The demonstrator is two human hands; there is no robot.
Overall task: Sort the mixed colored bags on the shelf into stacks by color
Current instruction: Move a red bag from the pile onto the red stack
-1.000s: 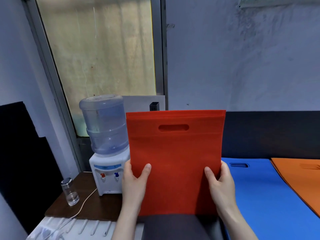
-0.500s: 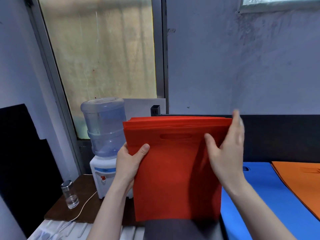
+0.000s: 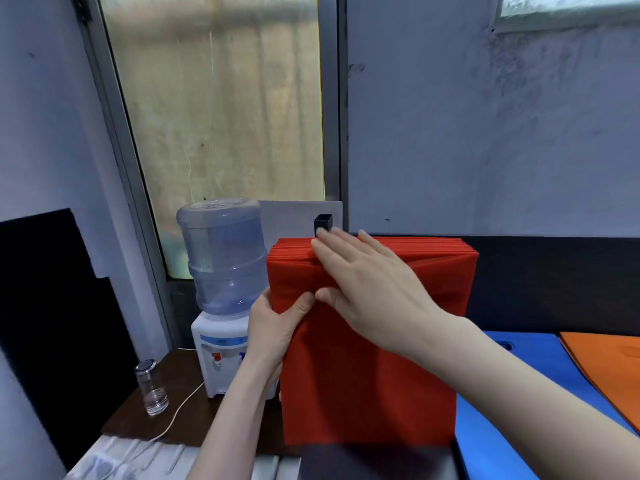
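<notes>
I'm gripping the red bags point(image 3: 363, 375) with my left hand point(image 3: 273, 327), thumb in front; my right hand point(image 3: 374, 289) is lying flat, fingers straight.

Red bags point(image 3: 367, 375) are seen, blue bags point(image 3: 512, 427), orange bags point(image 3: 609, 362), a white dispenser point(image 3: 216, 344) and a brown table point(image 3: 180, 403).

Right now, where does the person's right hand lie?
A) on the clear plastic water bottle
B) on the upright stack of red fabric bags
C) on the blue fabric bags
B: the right hand lies, fingers straight, on the stack of red fabric bags, whose left edge the left hand grips.
</notes>
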